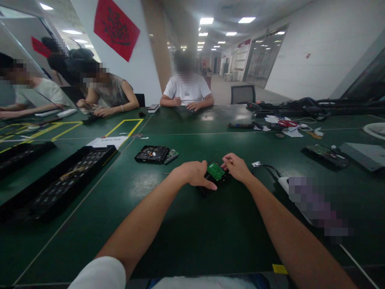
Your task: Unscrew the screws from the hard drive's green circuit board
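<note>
A black hard drive (210,185) with a green circuit board (215,171) on top lies on the green table (186,233) in front of me. My left hand (194,173) is closed around the drive's left side, thumb along its near edge. My right hand (237,166) is closed in a pinch at the drive's right edge, holding a thin tool I cannot make out clearly. A second opened drive (152,154) with a loose green board (171,155) beside it lies farther back to the left.
Long black trays (57,182) sit at the left. Another drive (326,155) and a grey box (365,155) lie at the right, with a cable (270,168) nearby. Scissors (287,123) and papers lie farther back. Three people sit across the table.
</note>
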Motion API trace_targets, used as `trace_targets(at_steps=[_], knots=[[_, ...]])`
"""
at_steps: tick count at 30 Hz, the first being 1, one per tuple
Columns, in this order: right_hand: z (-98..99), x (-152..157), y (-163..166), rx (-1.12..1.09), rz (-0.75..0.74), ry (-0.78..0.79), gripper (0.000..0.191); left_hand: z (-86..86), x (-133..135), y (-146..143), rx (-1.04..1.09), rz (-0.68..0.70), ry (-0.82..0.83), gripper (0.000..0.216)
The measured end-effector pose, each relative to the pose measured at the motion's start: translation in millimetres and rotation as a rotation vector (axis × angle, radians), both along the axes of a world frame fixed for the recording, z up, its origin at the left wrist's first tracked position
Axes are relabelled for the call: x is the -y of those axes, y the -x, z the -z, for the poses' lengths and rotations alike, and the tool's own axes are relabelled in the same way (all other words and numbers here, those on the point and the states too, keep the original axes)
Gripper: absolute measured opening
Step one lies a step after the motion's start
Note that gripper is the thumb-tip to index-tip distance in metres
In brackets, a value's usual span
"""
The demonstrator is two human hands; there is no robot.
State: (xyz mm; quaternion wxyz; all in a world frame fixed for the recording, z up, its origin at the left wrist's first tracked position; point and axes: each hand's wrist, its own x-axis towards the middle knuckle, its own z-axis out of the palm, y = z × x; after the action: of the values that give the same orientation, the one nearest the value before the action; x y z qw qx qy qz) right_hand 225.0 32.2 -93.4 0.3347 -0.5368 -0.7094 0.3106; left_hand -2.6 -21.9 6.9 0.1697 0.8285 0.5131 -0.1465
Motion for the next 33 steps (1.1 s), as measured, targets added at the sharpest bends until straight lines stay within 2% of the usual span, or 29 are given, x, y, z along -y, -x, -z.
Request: trace_targets(at_steps=[6,9,12,15,23,28,33], knots=[[1.8,0,1,-0.005,0.016,0.003,0.015,6.9,15,-16,-0.072,0.015,-0.096,0.125],[2.0,-1,1,0.024,0.026,-0.048,0.017,5.4,17,-18,-0.076,0.037,-0.086,0.120],[0.1,-2,-1,0.078,0.031,-0.143,0.019,3.9,13,-15,-0.046,0.111,-0.052,0.118],[-4.0,0,-2,0.069,-0.038,-0.199,0.021,5.2,9,-10,0.005,0.206,-0.038,0.120],[-19.6,12,4,-0.030,-0.296,-0.078,0.017,5.0,6,-9,-0.030,0.195,-0.021,0.106],[-27.4,15,2,0.026,-0.363,-0.046,0.014,2.5,6,-9,-0.079,0.168,0.008,0.095],[-30.9,16,-1,0.042,-0.386,-0.024,0.013,3.1,5,-7,-0.080,0.171,0.011,0.095]])
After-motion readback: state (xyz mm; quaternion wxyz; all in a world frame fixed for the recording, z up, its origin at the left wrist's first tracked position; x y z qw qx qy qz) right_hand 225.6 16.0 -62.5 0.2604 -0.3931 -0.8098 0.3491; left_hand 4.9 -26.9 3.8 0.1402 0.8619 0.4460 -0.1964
